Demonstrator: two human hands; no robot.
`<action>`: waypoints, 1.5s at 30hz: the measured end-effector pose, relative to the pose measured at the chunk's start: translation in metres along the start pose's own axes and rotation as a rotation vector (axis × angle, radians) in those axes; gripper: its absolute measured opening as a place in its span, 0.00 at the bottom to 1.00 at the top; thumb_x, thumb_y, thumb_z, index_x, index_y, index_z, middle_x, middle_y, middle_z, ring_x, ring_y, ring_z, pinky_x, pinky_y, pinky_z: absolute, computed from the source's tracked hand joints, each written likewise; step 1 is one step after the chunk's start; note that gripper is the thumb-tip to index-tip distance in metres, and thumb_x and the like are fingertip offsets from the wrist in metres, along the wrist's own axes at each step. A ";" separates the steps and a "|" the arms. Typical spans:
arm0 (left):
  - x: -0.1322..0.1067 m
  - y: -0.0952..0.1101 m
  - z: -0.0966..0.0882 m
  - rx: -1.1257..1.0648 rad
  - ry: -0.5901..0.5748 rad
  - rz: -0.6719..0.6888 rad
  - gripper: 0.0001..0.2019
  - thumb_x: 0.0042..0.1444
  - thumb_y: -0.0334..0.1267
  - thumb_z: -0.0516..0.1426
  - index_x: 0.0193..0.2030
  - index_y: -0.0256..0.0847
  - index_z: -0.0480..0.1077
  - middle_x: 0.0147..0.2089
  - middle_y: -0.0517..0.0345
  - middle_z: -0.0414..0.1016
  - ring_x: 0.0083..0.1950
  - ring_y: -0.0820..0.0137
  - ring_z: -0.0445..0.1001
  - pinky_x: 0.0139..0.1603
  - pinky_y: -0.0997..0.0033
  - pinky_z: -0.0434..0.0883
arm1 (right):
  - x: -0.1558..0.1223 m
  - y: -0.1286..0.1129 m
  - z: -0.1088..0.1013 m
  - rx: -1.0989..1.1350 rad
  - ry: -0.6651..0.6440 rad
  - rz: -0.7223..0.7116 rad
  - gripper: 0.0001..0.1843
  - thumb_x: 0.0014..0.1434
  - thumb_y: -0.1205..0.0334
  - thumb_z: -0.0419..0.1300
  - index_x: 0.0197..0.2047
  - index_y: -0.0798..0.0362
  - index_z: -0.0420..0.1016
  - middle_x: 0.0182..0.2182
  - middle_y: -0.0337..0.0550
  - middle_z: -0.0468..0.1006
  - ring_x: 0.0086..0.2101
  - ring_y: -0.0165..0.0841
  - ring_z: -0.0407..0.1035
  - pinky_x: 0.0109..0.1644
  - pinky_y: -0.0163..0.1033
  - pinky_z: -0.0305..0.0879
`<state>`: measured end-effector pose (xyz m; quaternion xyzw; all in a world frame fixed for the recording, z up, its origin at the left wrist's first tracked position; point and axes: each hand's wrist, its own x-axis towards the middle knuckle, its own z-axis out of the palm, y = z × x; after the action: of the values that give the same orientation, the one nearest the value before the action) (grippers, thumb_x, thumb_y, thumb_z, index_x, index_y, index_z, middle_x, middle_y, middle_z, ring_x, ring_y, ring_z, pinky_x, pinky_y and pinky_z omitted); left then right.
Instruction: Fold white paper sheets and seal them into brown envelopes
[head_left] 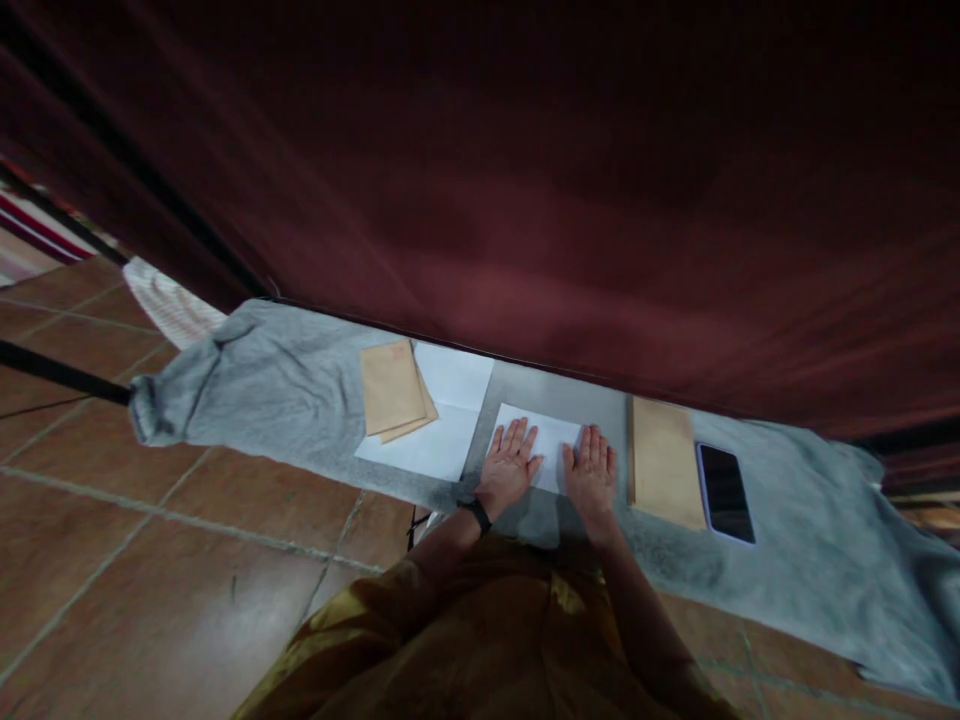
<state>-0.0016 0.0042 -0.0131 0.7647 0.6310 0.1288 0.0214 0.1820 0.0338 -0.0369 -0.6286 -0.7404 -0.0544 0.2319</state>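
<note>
My left hand (510, 464) lies flat, fingers stretched out, on the left half of a small white folded sheet (551, 436). My right hand (592, 470) presses flat on the sheet's right half, fingers together and extended. Both palms cover the sheet's near edge. A black band sits on my left wrist. The sheet rests on a narrow grey-covered table (540, 395).
Left of my hands lie larger white sheets (450, 400) with brown envelopes (394, 388) on top. To the right sit a stack of brown envelopes (664, 460) and a dark phone (725, 492). A grey cloth (262, 385) drapes both table ends. A dark red curtain (525, 180) hangs behind. The floor is brown tile.
</note>
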 end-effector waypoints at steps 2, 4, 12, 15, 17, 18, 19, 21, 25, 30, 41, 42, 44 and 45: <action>-0.003 -0.003 -0.003 0.002 -0.007 -0.006 0.30 0.72 0.50 0.47 0.76 0.38 0.54 0.78 0.44 0.50 0.79 0.56 0.49 0.78 0.46 0.47 | 0.000 -0.006 -0.001 0.008 -0.010 0.029 0.34 0.74 0.52 0.43 0.73 0.68 0.55 0.69 0.70 0.62 0.67 0.53 0.59 0.69 0.64 0.54; -0.004 -0.002 -0.005 0.004 -0.027 -0.006 0.30 0.72 0.49 0.45 0.76 0.37 0.54 0.78 0.43 0.49 0.79 0.55 0.48 0.78 0.44 0.47 | -0.003 -0.017 -0.001 0.038 -0.051 0.008 0.33 0.74 0.54 0.42 0.74 0.68 0.54 0.70 0.69 0.58 0.69 0.52 0.55 0.69 0.63 0.53; -0.004 0.002 -0.008 0.026 -0.097 0.057 0.29 0.70 0.38 0.45 0.76 0.32 0.52 0.79 0.41 0.48 0.80 0.54 0.45 0.78 0.43 0.43 | -0.027 -0.048 -0.009 0.119 -0.190 -0.236 0.30 0.76 0.56 0.40 0.74 0.63 0.56 0.71 0.63 0.60 0.70 0.44 0.52 0.73 0.58 0.48; -0.006 0.002 -0.009 0.011 -0.078 0.062 0.29 0.71 0.41 0.46 0.76 0.34 0.53 0.79 0.41 0.48 0.79 0.53 0.47 0.78 0.40 0.44 | -0.030 -0.037 -0.015 0.099 -0.174 -0.244 0.31 0.76 0.54 0.40 0.74 0.61 0.56 0.72 0.61 0.58 0.71 0.45 0.52 0.72 0.58 0.48; -0.008 0.002 -0.010 0.002 -0.069 0.055 0.28 0.72 0.43 0.46 0.75 0.36 0.54 0.78 0.41 0.49 0.79 0.53 0.48 0.77 0.40 0.44 | -0.030 -0.028 -0.019 0.076 -0.180 -0.234 0.30 0.76 0.53 0.42 0.74 0.60 0.56 0.73 0.60 0.56 0.70 0.46 0.52 0.72 0.58 0.49; -0.009 0.002 -0.010 -0.002 -0.066 0.051 0.28 0.72 0.44 0.45 0.75 0.37 0.54 0.78 0.42 0.49 0.79 0.54 0.48 0.77 0.40 0.44 | -0.030 -0.025 -0.020 0.062 -0.183 -0.223 0.31 0.76 0.54 0.42 0.74 0.60 0.56 0.73 0.60 0.56 0.70 0.47 0.53 0.71 0.59 0.50; -0.010 0.001 -0.010 -0.005 -0.062 0.050 0.28 0.72 0.45 0.45 0.75 0.37 0.55 0.79 0.43 0.49 0.79 0.54 0.49 0.77 0.39 0.44 | -0.031 -0.021 -0.021 0.048 -0.184 -0.211 0.31 0.76 0.54 0.42 0.75 0.60 0.55 0.73 0.60 0.56 0.70 0.48 0.53 0.71 0.59 0.51; -0.012 -0.001 -0.010 -0.011 -0.053 0.052 0.28 0.73 0.47 0.44 0.75 0.38 0.55 0.79 0.44 0.49 0.79 0.55 0.49 0.77 0.40 0.44 | -0.032 -0.015 -0.021 0.028 -0.179 -0.190 0.32 0.75 0.53 0.43 0.75 0.60 0.54 0.72 0.61 0.56 0.69 0.49 0.55 0.70 0.59 0.52; -0.019 -0.011 -0.013 -0.019 -0.035 0.015 0.30 0.73 0.51 0.44 0.75 0.38 0.55 0.79 0.46 0.50 0.79 0.59 0.49 0.78 0.47 0.46 | -0.038 -0.005 -0.021 0.024 -0.159 -0.159 0.33 0.75 0.50 0.43 0.76 0.60 0.52 0.72 0.62 0.57 0.68 0.51 0.56 0.70 0.60 0.53; -0.027 -0.025 -0.019 -0.007 -0.024 -0.073 0.30 0.73 0.48 0.42 0.75 0.31 0.54 0.77 0.43 0.53 0.79 0.60 0.50 0.78 0.51 0.49 | -0.043 0.001 -0.022 0.023 -0.125 -0.138 0.34 0.75 0.49 0.43 0.75 0.60 0.53 0.72 0.61 0.58 0.68 0.50 0.57 0.70 0.59 0.54; 0.049 -0.019 -0.023 -0.045 -0.100 -0.042 0.26 0.67 0.32 0.46 0.70 0.36 0.62 0.71 0.44 0.66 0.74 0.58 0.60 0.74 0.51 0.55 | -0.041 -0.006 -0.022 0.026 -0.105 -0.085 0.31 0.74 0.53 0.47 0.74 0.60 0.57 0.70 0.61 0.62 0.67 0.48 0.60 0.70 0.58 0.54; 0.055 -0.020 -0.026 -0.062 -0.113 -0.050 0.25 0.66 0.32 0.47 0.69 0.36 0.64 0.70 0.43 0.68 0.72 0.57 0.63 0.73 0.51 0.57 | -0.040 -0.006 -0.023 0.033 -0.105 -0.082 0.31 0.73 0.53 0.47 0.74 0.59 0.57 0.70 0.61 0.63 0.67 0.48 0.60 0.70 0.58 0.54; 0.066 -0.025 -0.032 -0.093 -0.129 -0.056 0.23 0.65 0.32 0.49 0.65 0.37 0.68 0.66 0.42 0.70 0.68 0.56 0.67 0.70 0.52 0.60 | -0.040 -0.007 -0.025 0.043 -0.106 -0.075 0.30 0.73 0.55 0.48 0.73 0.58 0.58 0.70 0.60 0.63 0.67 0.47 0.60 0.69 0.59 0.54; 0.070 -0.027 -0.034 -0.107 -0.135 -0.060 0.21 0.64 0.33 0.51 0.63 0.38 0.70 0.64 0.42 0.72 0.66 0.55 0.68 0.69 0.51 0.61 | -0.039 -0.007 -0.026 0.047 -0.109 -0.072 0.30 0.73 0.55 0.48 0.73 0.58 0.58 0.69 0.60 0.63 0.67 0.47 0.60 0.69 0.59 0.54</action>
<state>-0.0231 0.0733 0.0269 0.7501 0.6430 0.1099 0.1088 0.1860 -0.0129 -0.0288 -0.5981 -0.7750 -0.0108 0.2037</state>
